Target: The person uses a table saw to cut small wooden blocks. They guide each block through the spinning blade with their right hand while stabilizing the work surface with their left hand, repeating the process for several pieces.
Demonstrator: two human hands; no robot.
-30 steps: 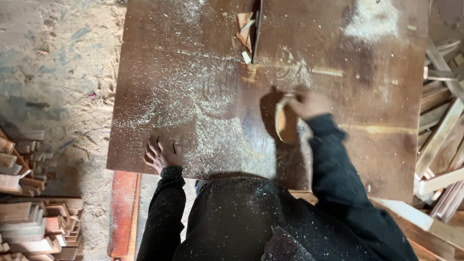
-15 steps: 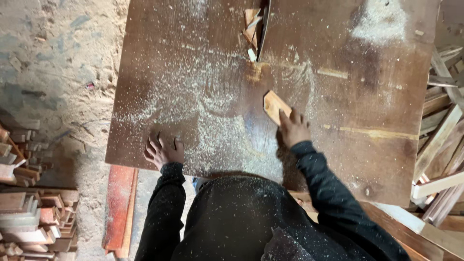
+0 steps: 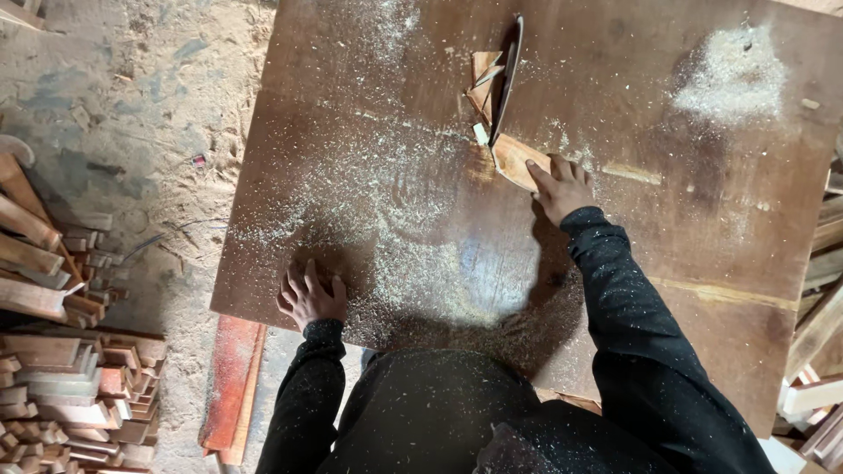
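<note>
A brown table-saw top (image 3: 667, 228) dusted with sawdust fills the view. Its saw blade (image 3: 507, 79) stands edge-on in a slot near the far middle. My right hand (image 3: 562, 189) presses a small wooden piece (image 3: 516, 160) flat on the top, its far end right beside the blade. Small offcuts (image 3: 481, 81) lie just left of the blade. My left hand (image 3: 310, 297) rests flat with fingers spread near the table's near left corner, holding nothing.
Stacks of cut wooden slats (image 3: 61, 395) lie on the floor at the left. A reddish plank (image 3: 230, 386) leans below the table edge. More timber pieces (image 3: 821, 351) pile at the right. A sawdust heap (image 3: 733, 75) sits far right on the top.
My right hand has slid the wooden piece away from me across the top, up to the blade. My left hand has stayed put near the table's near edge.
</note>
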